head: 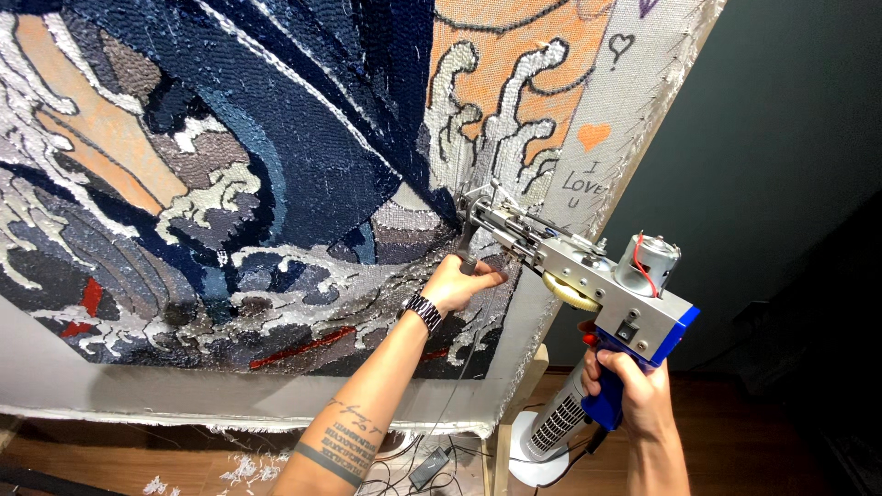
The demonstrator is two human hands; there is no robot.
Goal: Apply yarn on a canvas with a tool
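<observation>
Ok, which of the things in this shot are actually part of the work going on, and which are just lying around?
In use:
- tufting gun
- left hand on its front handle
- right hand on its blue grip
- tufted wave rug on stretched cloth
- wooden frame

Lying about:
- white tower fan
- cables on the floor
- yarn scraps

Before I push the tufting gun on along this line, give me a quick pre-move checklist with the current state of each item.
1. Right hand wrapped round the blue grip of the tufting gun: ok.
2. Left hand on the front handle: ok.
3. Gun tip against the cloth: ok, it meets the cloth by the white wave.
4. Yarn fed to the needle: cannot tell.
5. Cloth taut on the frame edge: ok, no sag visible.
6. Cables on the floor free of the feet: cannot tell.
</observation>
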